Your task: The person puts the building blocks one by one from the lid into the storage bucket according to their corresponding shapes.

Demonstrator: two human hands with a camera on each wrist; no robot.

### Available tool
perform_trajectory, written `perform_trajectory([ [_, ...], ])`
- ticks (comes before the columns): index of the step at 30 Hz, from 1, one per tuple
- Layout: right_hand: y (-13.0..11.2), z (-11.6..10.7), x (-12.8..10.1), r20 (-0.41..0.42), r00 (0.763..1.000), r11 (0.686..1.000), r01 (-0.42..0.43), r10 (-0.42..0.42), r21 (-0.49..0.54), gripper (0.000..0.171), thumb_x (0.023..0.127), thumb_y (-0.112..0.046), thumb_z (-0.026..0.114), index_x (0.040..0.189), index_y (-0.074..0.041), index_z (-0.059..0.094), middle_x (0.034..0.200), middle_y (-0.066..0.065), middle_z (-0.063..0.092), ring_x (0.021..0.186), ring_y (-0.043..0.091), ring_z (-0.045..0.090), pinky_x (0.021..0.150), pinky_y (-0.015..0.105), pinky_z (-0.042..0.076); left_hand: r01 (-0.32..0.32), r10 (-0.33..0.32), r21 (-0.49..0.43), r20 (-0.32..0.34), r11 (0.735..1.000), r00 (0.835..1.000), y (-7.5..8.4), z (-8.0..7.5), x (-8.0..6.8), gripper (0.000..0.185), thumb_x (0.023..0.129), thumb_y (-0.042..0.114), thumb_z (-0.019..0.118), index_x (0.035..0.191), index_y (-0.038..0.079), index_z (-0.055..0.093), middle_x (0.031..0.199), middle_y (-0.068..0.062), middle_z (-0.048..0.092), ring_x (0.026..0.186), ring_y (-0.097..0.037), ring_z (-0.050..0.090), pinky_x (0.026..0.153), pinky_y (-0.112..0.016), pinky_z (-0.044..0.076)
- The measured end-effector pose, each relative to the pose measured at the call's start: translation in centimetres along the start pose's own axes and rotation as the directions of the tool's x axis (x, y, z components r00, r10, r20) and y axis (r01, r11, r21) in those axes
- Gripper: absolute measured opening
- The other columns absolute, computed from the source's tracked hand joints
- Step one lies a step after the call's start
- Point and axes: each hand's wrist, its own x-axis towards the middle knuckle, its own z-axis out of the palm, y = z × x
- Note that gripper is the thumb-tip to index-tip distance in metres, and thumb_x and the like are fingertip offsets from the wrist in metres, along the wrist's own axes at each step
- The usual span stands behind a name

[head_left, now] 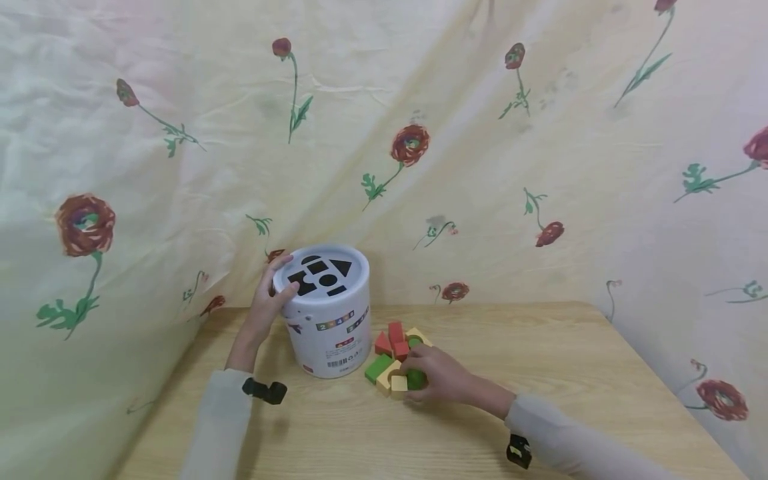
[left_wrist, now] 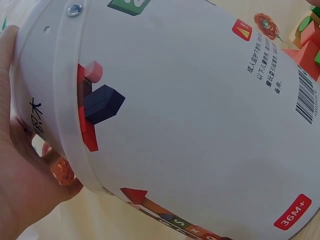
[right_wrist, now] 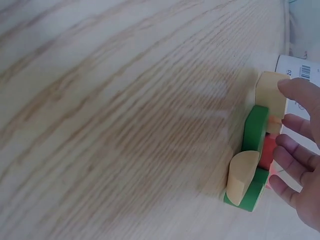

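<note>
Nearest the camera, 2 pale sleeves come in from the bottom edge, each with a black wrist strap. The right hand (head_left: pixel 437 377) lies low on the wooden table (head_left: pixel 540 373), fingers curled over a green block (head_left: pixel 415 381) at the near edge of the block pile (head_left: pixel 396 357); it seems to grip that block, though the head view hides the fingertips. The right wrist view shows what the head view does not: the fingers (right_wrist: pixel 295 165) loosely bent beside a green block (right_wrist: pixel 256 132) standing on edge, a tan half-round piece (right_wrist: pixel 242 175) and a red piece tucked behind.

Farther back, the left hand (head_left: pixel 270 300) reaches up and wraps around the rim of the white tub (head_left: pixel 327 320), thumb on the lid (head_left: pixel 321 272), holding it upright just left of the pile. The lid has 6 black shape cut-outs. The left wrist view shows the palm (left_wrist: pixel 20 190) against the tub wall and its print: a red "36M+" tag (left_wrist: pixel 292 212), a barcode (left_wrist: pixel 305 95) and columns of Chinese text too small to read. Behind hangs a flowered cloth (head_left: pixel 540 133).
</note>
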Motion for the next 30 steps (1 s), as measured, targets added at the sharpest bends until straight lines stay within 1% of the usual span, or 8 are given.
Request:
perform_trajectory([
  [6, -0.16, 0.12, 0.16, 0.012, 0.999, 1.000, -0.029, 0.030, -0.008, 0.029, 0.080, -0.028, 0.087, 0.103, -0.015, 0.075, 0.106, 0.001, 0.064, 0.087, 0.007, 0.049, 0.072, 0.018, 0.043, -0.009, 0.009, 0.039, 0.005, 0.999, 1.000, 0.60, -0.08, -0.05, 0.068, 0.096, 0.023, 0.062, 0.158, 0.019, 0.034, 0.170, -0.006, 0.017, 0.149, -0.039, 0.030, 0.116, -0.064, 0.033],
  [13, -0.36, 0.17, 0.27, 0.005, 1.000, 0.999, -0.030, 0.030, -0.033, 0.028, 0.079, -0.028, 0.087, 0.100, -0.014, 0.074, 0.105, 0.000, 0.064, 0.087, 0.006, 0.049, 0.073, 0.019, 0.044, 0.015, -0.013, 0.112, -0.016, 0.994, 1.000, 1.02, -0.14, 0.02, 0.071, 0.094, 0.025, 0.066, 0.158, 0.021, 0.037, 0.169, -0.005, 0.018, 0.151, -0.038, 0.025, 0.117, -0.066, 0.030],
  [20, -0.54, 0.33, 0.37, 0.012, 0.999, 0.999, -0.034, 0.035, -0.029, 0.028, 0.079, -0.026, 0.086, 0.101, -0.013, 0.074, 0.105, -0.001, 0.062, 0.089, 0.006, 0.050, 0.075, 0.019, 0.046, 0.016, -0.013, 0.124, -0.018, 0.992, 1.000, 0.96, -0.29, 0.07, 0.073, 0.093, 0.024, 0.066, 0.159, 0.020, 0.035, 0.169, -0.006, 0.017, 0.152, -0.037, 0.023, 0.119, -0.068, 0.026],
  [25, -0.67, 0.20, 0.38, 0.017, 1.000, 1.000, -0.016, 0.017, -0.026, 0.028, 0.080, -0.024, 0.086, 0.103, -0.012, 0.073, 0.105, -0.001, 0.062, 0.091, 0.007, 0.051, 0.077, 0.020, 0.047, 0.011, -0.009, 0.121, -0.017, 0.993, 1.000, 0.78, -0.38, 0.04, 0.074, 0.093, 0.024, 0.066, 0.159, 0.020, 0.035, 0.169, -0.006, 0.017, 0.152, -0.037, 0.021, 0.120, -0.068, 0.023],
  [30, -0.68, -0.44, 0.56, 0.015, 1.000, 0.999, 0.017, -0.017, -0.036, 0.027, 0.080, -0.022, 0.085, 0.102, -0.012, 0.072, 0.107, 0.000, 0.062, 0.092, 0.009, 0.053, 0.076, 0.021, 0.048, 0.012, -0.010, 0.122, -0.015, 0.992, 1.000, 0.89, -0.41, 0.07, 0.073, 0.092, 0.024, 0.066, 0.159, 0.020, 0.036, 0.168, -0.006, 0.020, 0.151, -0.036, 0.023, 0.120, -0.069, 0.021],
])
